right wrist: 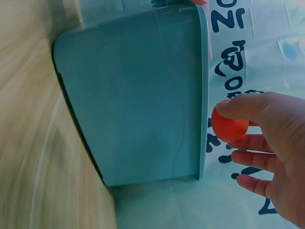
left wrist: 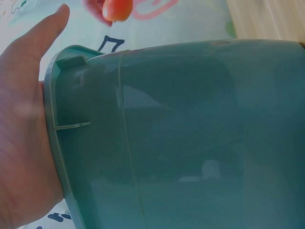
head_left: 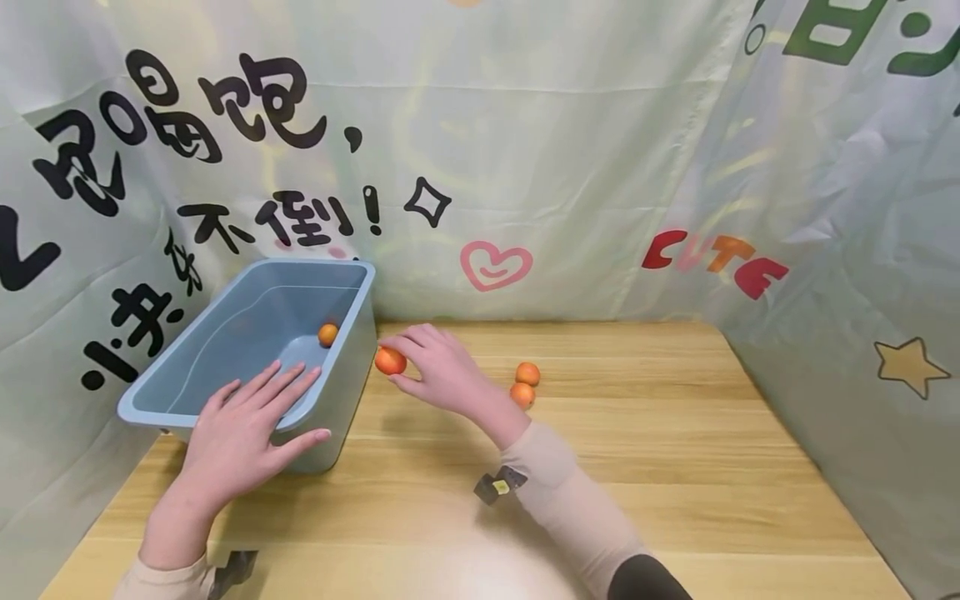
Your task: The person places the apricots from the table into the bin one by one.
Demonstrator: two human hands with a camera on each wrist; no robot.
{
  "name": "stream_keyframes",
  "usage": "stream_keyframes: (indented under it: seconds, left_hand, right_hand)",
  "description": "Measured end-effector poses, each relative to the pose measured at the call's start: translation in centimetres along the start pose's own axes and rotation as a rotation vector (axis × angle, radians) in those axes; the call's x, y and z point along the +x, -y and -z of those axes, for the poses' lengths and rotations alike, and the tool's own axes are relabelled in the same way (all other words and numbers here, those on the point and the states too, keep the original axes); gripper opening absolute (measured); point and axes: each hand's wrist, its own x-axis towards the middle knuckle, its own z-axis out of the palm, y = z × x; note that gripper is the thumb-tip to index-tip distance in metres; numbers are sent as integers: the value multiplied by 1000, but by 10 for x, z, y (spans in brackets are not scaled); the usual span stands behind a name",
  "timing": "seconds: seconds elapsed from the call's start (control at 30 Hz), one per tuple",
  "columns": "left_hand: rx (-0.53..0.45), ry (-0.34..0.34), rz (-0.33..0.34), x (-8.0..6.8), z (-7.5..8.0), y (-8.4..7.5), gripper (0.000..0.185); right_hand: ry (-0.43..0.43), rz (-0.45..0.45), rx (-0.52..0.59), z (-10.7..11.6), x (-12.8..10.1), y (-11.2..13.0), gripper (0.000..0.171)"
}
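Right hand (head_left: pixel 444 373) pinching an orange (head_left: pixel 389 361) near the bin (head_left: pixel 348 387)!
It's sitting between thumb and fingertips; left hand (head_left: pixel 242 437), fingers spread, is resting on the rim (head_left: pixel 159 418).

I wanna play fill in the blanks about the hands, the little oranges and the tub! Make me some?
1. Besides the little orange pinched in the right-hand grip, ____ other oranges lie on the table.
2. Inside the blue tub, the head view shows exactly ____ small orange.
3. The grip resting on the tub's rim belongs to the ____ hand.
4. The pink smiling shape on the cloth is a ____.

Missing words: two; one; left; heart.
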Motion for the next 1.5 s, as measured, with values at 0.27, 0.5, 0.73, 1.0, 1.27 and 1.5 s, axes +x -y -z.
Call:
stream_keyframes:
  seconds: [0.27, 0.5, 0.73, 1.0, 1.27, 1.5]
  left_hand:
    - [10, 11, 4, 0, 0, 0, 85]
    - [11, -13, -5, 1, 0, 0, 85]
    - [12, -1, -8, 1, 3, -1, 87]
    - [13, 20, -4, 1, 3, -1, 86]
    - [15, 13, -9, 0, 2, -1, 86]
    - [8, -3, -7, 1, 3, -2, 86]
  right_hand:
    - [-69, 7, 10, -6, 20, 11, 43]
    - [-124, 12, -1, -7, 40, 21, 44]
    - [-84, 17, -11, -11, 63, 30, 45]
    - [-31, -10, -46, -22, 76, 37, 46]
    - [-24, -16, -66, -28, 78, 36, 46]
    - [7, -26, -71, -29, 78, 35, 48]
